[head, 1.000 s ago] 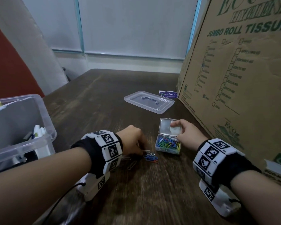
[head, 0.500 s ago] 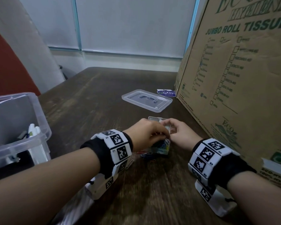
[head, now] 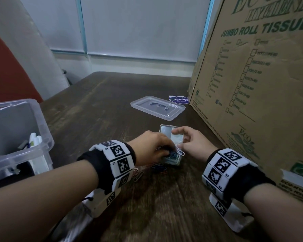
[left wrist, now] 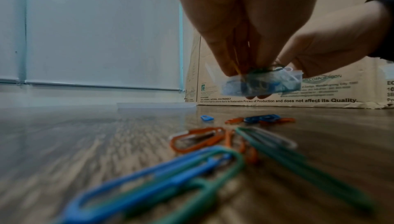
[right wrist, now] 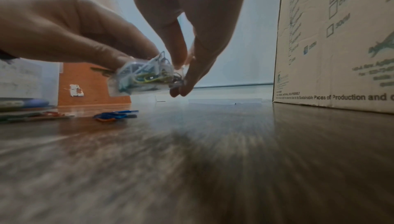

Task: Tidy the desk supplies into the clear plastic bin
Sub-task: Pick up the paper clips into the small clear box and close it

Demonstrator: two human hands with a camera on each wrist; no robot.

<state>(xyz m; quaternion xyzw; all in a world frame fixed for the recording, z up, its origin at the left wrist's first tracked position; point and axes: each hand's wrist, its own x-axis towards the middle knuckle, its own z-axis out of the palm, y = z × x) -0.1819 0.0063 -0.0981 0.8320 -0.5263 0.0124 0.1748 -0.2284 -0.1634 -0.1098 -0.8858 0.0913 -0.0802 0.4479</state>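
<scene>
Both hands are met at the small clear paper-clip box, which is held lifted off the worktop near the middle of the head view. The right hand is pinched on the box's 3 o'clock side, thumb against the raised lid and fingertips curled under its base. The left hand is curled over the open top from 9 o'clock, its fingertips pressed together among the clips at the box's mouth; a second ago it was on the worktop at the loose clips while the box rested on the worktop, and half a second ago it had already closed over the box.

Largest in view, the cardboard carton is stood along 3 o'clock, unchanged. The clear plastic bin is seen at 9 o'clock, well apart from the hands, with white items inside; it appears slightly lower in the frame than before. The bin's clear lid is laid flat at 12 o'clock beyond the hands, with a dark blue round sticker just beside it, both where they were. Loose paper clips, blue, green and orange, are left scattered on the worktop at 6 o'clock below the left hand.
</scene>
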